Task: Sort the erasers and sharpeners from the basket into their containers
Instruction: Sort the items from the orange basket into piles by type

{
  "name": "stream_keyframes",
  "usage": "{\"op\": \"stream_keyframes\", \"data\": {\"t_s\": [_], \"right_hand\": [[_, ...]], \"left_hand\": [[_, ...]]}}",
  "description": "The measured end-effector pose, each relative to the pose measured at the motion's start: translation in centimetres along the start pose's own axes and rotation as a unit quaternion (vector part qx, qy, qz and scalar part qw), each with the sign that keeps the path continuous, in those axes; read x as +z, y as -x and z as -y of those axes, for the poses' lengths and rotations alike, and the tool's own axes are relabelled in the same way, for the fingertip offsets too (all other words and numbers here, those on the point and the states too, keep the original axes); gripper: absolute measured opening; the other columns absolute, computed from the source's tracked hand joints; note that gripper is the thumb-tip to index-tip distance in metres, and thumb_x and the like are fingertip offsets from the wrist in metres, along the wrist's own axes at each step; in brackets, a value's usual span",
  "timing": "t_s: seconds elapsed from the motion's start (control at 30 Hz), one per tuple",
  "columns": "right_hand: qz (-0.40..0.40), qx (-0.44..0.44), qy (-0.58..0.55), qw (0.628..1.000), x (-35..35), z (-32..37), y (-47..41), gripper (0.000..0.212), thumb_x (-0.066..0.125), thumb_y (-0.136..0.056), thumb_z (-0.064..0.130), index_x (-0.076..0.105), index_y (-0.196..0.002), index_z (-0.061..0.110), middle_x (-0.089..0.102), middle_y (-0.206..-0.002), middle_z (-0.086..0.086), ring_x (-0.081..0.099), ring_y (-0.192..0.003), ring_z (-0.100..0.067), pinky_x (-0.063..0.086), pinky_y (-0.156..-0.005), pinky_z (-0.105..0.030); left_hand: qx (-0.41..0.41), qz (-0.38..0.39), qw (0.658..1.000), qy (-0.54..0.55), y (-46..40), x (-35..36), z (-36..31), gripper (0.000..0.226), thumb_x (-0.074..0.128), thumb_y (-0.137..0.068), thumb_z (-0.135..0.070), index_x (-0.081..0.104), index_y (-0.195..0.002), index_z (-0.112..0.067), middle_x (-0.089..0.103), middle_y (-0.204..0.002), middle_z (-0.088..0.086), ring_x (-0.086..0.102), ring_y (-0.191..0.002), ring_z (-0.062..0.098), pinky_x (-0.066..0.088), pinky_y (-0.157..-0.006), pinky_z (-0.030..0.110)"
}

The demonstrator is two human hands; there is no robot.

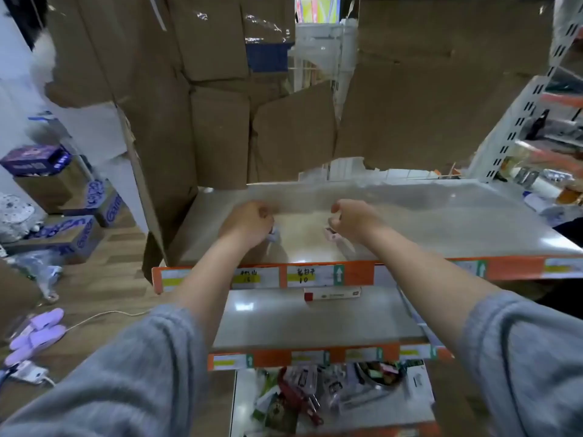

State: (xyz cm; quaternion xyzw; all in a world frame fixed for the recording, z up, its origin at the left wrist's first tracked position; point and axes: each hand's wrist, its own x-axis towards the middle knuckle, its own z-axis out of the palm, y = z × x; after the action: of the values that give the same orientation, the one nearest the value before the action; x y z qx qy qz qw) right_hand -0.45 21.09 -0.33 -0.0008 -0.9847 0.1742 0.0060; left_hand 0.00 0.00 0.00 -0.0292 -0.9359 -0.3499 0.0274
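Grey shelf (441, 216) backed by cardboard boxes (220, 89). Left hand (249, 223) pinching a small pale item (273, 232); right hand (353, 220) pinching a small pinkish item (332, 234), both blurred.

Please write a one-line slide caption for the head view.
Both hands, left and right, each pinch a small pale packet over the glossy grey upper shelf edged with an orange label strip.

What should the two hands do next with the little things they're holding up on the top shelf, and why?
Probably set them down. Both the left hand and right hand hold a small item low over the bare top shelf, but no container is clearly visible there.
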Motion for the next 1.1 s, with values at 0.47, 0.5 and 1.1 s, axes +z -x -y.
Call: {"op": "stream_keyframes", "data": {"t_s": [0.47, 0.5, 1.1], "right_hand": [[0.006, -0.02, -0.011, 1.0, 1.6, 0.3, 0.6, 0.063, 0.059, -0.087, 0.047, 0.044, -0.134, 0.008, 0.059, -0.125, -0.009, 0.055, -0.114, -0.025, 0.046, -0.092, -0.035], [0.0, -0.02, -0.013, 1.0, 1.7, 0.2, 0.6, 0.062, 0.06, -0.087, 0.046, 0.045, -0.133, 0.008, 0.059, -0.124, -0.009, 0.055, -0.114, -0.025, 0.047, -0.092, -0.036], [-0.068, 0.041, -0.132, 0.988, 2.4, 0.6, 2.4, 0.022, 0.054, -0.092, 0.022, 0.068, -0.094, 0.006, 0.067, -0.087, -0.006, 0.06, -0.078, -0.02, 0.048, -0.067, -0.029]], "left_hand": [[-0.054, -0.026, 0.998, 0.019, 1.0, 0.8, 2.0, 0.035, 0.049, -0.091, -0.021, 0.057, -0.125, -0.016, 0.057, -0.128, 0.006, 0.052, -0.116, 0.023, 0.039, -0.093, 0.028], [-0.056, -0.027, 0.998, 0.021, 1.0, 0.9, 2.0, 0.034, 0.049, -0.092, -0.021, 0.057, -0.124, -0.017, 0.058, -0.127, 0.006, 0.053, -0.114, 0.024, 0.04, -0.091, 0.028], [-0.074, -0.07, 0.994, 0.04, 2.4, 1.4, 2.6, 0.027, 0.044, -0.093, -0.021, 0.066, -0.105, -0.009, 0.065, -0.103, 0.008, 0.057, -0.097, 0.024, 0.039, -0.074, 0.026]]}}
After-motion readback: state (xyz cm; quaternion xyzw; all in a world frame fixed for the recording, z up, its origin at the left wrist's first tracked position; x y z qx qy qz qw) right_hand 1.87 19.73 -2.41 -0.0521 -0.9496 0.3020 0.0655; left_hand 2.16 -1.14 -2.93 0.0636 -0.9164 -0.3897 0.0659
